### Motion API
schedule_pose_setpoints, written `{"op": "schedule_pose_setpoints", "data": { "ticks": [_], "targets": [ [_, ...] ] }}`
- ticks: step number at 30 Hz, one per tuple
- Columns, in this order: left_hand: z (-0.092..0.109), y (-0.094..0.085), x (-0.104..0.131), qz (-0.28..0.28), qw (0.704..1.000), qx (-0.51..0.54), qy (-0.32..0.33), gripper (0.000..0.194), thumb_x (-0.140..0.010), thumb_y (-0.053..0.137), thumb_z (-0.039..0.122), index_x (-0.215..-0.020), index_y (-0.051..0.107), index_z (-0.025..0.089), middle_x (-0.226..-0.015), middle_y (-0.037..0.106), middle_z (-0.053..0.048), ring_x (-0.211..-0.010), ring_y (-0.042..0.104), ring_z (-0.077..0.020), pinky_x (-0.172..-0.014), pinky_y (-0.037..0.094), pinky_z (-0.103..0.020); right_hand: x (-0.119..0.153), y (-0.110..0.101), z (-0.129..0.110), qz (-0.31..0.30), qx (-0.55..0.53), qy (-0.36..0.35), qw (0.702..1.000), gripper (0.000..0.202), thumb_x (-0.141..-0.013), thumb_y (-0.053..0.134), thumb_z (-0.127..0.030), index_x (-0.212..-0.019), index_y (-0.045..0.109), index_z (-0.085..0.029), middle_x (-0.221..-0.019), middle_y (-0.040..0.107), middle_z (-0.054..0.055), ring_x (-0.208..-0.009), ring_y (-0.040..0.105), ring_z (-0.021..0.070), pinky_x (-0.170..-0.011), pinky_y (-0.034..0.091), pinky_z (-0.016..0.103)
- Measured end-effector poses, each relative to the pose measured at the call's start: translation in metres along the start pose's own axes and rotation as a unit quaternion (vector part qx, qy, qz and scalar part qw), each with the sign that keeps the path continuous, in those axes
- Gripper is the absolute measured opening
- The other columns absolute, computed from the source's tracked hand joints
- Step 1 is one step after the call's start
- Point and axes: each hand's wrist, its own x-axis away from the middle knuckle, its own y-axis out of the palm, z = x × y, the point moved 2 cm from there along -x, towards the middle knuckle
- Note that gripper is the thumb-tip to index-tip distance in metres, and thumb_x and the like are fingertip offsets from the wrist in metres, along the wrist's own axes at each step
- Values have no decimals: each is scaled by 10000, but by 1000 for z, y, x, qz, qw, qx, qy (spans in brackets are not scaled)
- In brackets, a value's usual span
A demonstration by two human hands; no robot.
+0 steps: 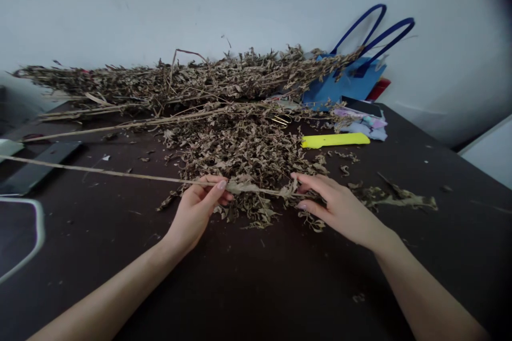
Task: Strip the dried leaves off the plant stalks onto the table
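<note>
A long dried plant stem [132, 175] runs in from the left edge to the middle of the table, with withered leaves [244, 186] on its right part. My left hand [200, 200] pinches this stem between thumb and fingers, just left of those leaves. My right hand [336, 205] is at the leafy part farther right, thumb and index finger apart around the stem. Under and behind both hands spreads a loose pile of dried leaves [240, 149]. Beyond my right hand the leafy tip [400, 200] lies over the dark tabletop.
Behind the pile lies a big bundle of dried stalks [192, 82] along the wall. A blue bag [332, 88], gold-handled scissors [282, 120], a yellow strip-like object [336, 140] and a phone [362, 106] on cloth are at right. A dark flat device [40, 168] and white-rimmed object [39, 224] are left.
</note>
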Motion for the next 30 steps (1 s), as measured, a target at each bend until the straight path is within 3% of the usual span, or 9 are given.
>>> {"op": "schedule_pose_setpoints", "data": {
  "ticks": [2, 6, 9, 16, 23, 30],
  "targets": [
    [1, 1, 2, -13, 999, -28, 9, 163, -767, 643, 272, -870, 622, 147, -706, 606, -9, -660, 581, -115, -635, 457, -229, 0, 2, -4, -4, -26, 21, 999, 461, -893, 433, -420, -1326, 351, -284, -987, 611, 51, -828, 596, 184, -688, 503, 338],
    [3, 1, 4, -24, 994, -99, 32, 145, -794, 611, 277, -883, 627, 163, -794, 605, -21, -676, 587, -120, -627, 457, -230, -2, 3, -6, 7, -55, 31, 998, 375, -899, 436, -359, -1266, 436, -285, -898, 632, 30, -708, 609, 155, -623, 504, 295],
    [5, 0, 4, -28, 989, -139, 37, 142, -802, 595, 288, -869, 620, 166, -741, 605, -18, -622, 558, -118, -575, 434, -227, -3, 2, -6, 30, -46, 30, 998, 384, -881, 468, -319, -1262, 444, -278, -847, 638, 17, -674, 610, 153, -601, 499, 281],
    [8, -1, 1, -41, 976, -206, 59, 295, -841, 526, 305, -599, 608, 157, -621, 556, -18, -556, 482, -108, -540, 385, -222, -2, 2, -9, 81, -22, 23, 996, 330, -879, 473, -320, -1201, 511, -257, -877, 649, 35, -713, 626, 167, -605, 503, 285],
    [9, -3, 0, -85, 964, -237, 85, 266, -850, 512, 264, -625, 604, 157, -682, 550, -24, -594, 494, -112, -575, 405, -227, -3, 4, -4, 47, -42, 26, 998, 333, -835, 547, -371, -1155, 538, -278, -946, 642, 26, -765, 619, 165, -607, 504, 275],
    [10, -4, 0, -111, 948, -276, 117, 283, -875, 473, 258, -655, 614, 151, -726, 554, -38, -623, 522, -118, -586, 432, -236, -4, 3, -3, 13, -63, 0, 998, 171, -893, 461, -316, -956, 603, -245, -903, 620, 16, -758, 596, 138, -640, 465, 262]
  ]
}}
